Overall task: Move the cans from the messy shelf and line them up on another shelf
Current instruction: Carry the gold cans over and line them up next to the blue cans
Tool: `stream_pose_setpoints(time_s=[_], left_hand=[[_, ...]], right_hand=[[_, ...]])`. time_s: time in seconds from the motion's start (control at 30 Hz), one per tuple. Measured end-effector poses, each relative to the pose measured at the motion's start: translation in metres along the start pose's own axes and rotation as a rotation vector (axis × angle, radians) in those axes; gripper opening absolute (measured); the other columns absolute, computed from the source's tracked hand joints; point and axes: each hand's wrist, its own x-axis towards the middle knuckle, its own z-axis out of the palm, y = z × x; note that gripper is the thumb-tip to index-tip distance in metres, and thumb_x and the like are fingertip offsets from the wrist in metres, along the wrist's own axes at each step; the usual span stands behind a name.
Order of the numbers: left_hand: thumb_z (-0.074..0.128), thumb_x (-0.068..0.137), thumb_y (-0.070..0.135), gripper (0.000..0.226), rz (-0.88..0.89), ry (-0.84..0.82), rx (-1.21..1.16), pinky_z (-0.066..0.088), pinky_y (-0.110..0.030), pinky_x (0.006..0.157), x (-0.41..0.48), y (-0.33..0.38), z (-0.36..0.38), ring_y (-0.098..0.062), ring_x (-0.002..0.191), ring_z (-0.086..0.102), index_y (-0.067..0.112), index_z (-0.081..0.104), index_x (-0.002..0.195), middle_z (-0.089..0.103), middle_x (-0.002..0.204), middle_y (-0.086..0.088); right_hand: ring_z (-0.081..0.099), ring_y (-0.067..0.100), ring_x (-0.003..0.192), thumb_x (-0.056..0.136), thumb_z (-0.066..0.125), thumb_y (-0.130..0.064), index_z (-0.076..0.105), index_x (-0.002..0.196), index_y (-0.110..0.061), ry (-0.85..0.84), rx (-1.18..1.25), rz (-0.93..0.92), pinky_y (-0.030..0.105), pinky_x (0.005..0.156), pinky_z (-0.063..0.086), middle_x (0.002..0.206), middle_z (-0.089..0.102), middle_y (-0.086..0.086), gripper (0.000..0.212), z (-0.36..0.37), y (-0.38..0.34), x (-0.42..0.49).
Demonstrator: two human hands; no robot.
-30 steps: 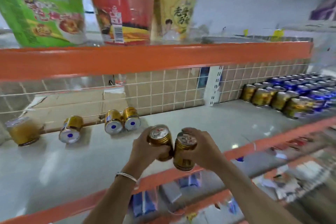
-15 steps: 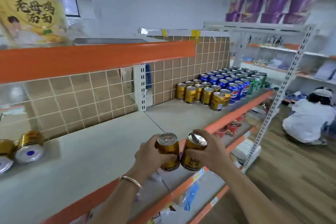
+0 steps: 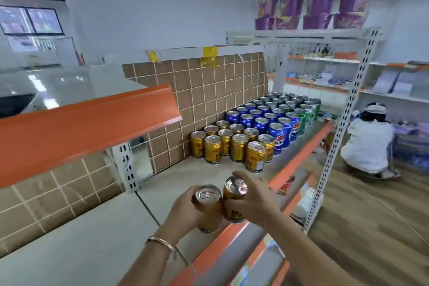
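**A:** Entry one, the two cans in hand?

**B:** Left can (image 3: pixel 207 208): gold, upright, gripped by the left hand (image 3: pixel 183 211), fingers (image 3: pixel 188 194) curled round its side. Right can (image 3: pixel 234 202): gold, slightly tilted, gripped by the right hand (image 3: pixel 257 199), which wraps its far side. The two cans touch side to side, held in the air over the orange front edge (image 3: pixel 232 234) of the grey shelf (image 3: pixel 92 239).

**A:** Arms?

**B:** Both forearms reach forward from the bottom of the view, wrists near each other. Bracelet (image 3: pixel 160 241) on the left wrist.

**A:** Edges, free room?

**B:** There is bare shelf to the left of the hands, and more between them and the standing gold cans (image 3: pixel 232 146). Those stand in rows by the tiled back panel (image 3: pixel 209 90), with blue cans (image 3: pixel 262 121) and green cans (image 3: pixel 306 109) beyond. The orange upper shelf (image 3: pixel 81 127) overhangs at left and ends short of the rows. A white slotted post (image 3: pixel 343 123) stands at the far right.

**A:** Beyond?

**B:** A person in white (image 3: pixel 366 144) is crouched on the floor.
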Motion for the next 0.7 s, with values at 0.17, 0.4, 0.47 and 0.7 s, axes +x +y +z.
stream_pose_setpoints(time_s=[0.17, 0.4, 0.47, 0.7], left_hand=[[0.078, 0.049, -0.005, 0.064, -0.060, -0.030, -0.055, 0.047, -0.010, 0.066, 0.039, -0.004, 0.003, -0.002, 0.089, 0.062, 0.032, 0.060, 0.097, 0.067, 0.095, 0.013], [0.079, 0.046, 0.005, 0.068, -0.109, 0.041, -0.089, 0.047, -0.019, 0.079, 0.078, -0.005, 0.019, -0.003, 0.100, 0.061, 0.036, 0.060, 0.104, 0.070, 0.102, 0.010], [0.081, 0.044, 0.011, 0.072, -0.126, 0.093, -0.103, 0.047, -0.023, 0.085, 0.088, -0.007, 0.023, -0.004, 0.103, 0.061, 0.038, 0.059, 0.106, 0.070, 0.104, 0.011], [0.081, 0.057, -0.001, 0.068, -0.137, 0.227, -0.154, 0.045, -0.018, 0.084, 0.113, -0.006, 0.045, -0.004, 0.105, 0.058, 0.040, 0.056, 0.105, 0.067, 0.104, 0.015]], right_hand=[[0.037, 0.017, 0.129, 0.071, 0.072, -0.041, 0.040, 0.135, -0.038, -0.047, -0.029, -0.033, 0.042, 0.105, 0.029, 0.139, 0.048, -0.011, 0.071, 0.003, 0.014, 0.051], [0.033, 0.024, 0.132, 0.082, 0.066, -0.032, 0.029, 0.141, -0.036, -0.279, -0.257, -0.179, 0.048, 0.105, 0.026, 0.145, 0.042, -0.005, 0.070, 0.010, 0.037, 0.127], [0.032, 0.025, 0.133, 0.082, 0.064, -0.036, 0.029, 0.140, -0.036, -0.318, -0.300, -0.250, 0.051, 0.107, 0.020, 0.144, 0.042, -0.005, 0.068, 0.008, 0.039, 0.147], [0.028, 0.029, 0.134, 0.083, 0.062, -0.037, 0.031, 0.139, -0.027, -0.315, -0.568, -0.528, 0.059, 0.110, 0.007, 0.138, 0.044, 0.004, 0.065, 0.006, 0.040, 0.195]])
